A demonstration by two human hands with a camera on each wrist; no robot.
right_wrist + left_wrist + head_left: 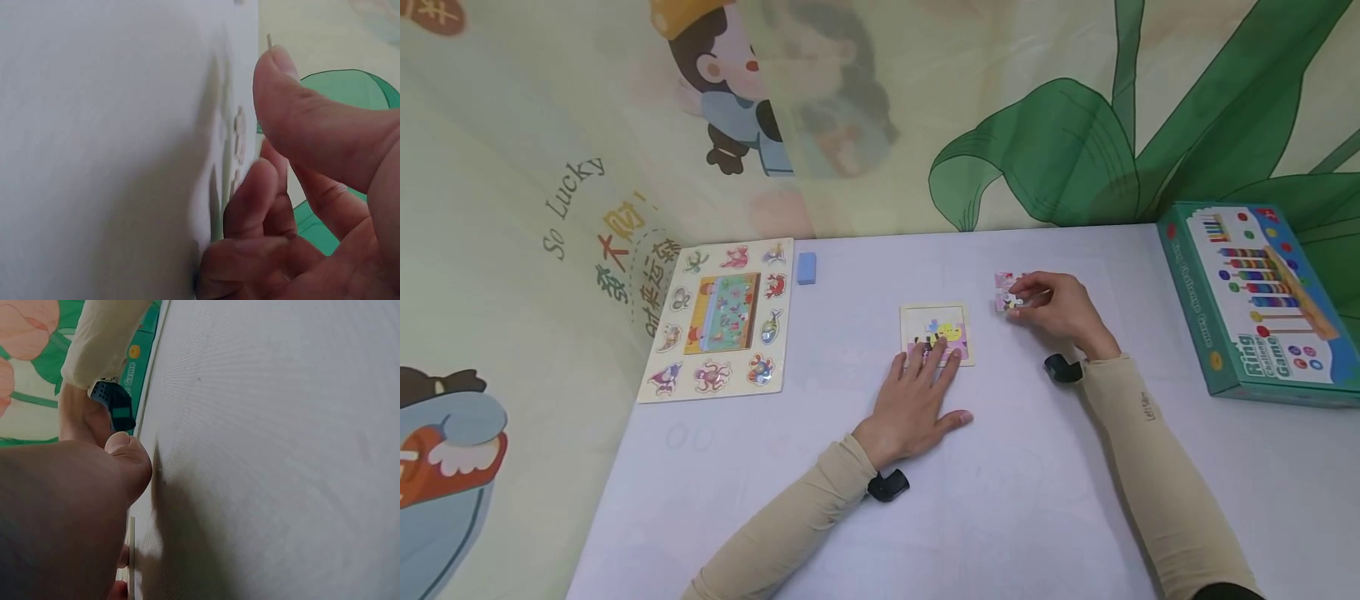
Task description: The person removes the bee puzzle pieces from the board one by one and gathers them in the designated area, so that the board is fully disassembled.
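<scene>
A small square puzzle board [915,322] with a pale frame lies near the middle of the table, partly filled with yellow, pink and black pieces. My left hand [912,412] rests palm down with fingers spread, its fingertips on the lower part of the board. To the right, my right hand [1058,307] is bent over a few pink jigsaw pieces [1002,298]. In the right wrist view, the thin edge of a puzzle piece [269,40] sticks out past the thumb tip, pinched there. Other flat pieces [239,137] lie on the table beneath that hand; the fingers hide part of them.
On the left lies a wooden sea-animal board [715,321], with a blue block [807,268] beside its upper right corner. A green game box [1262,300] stands at the right. A printed curtain [880,192] hangs along the table's far edge.
</scene>
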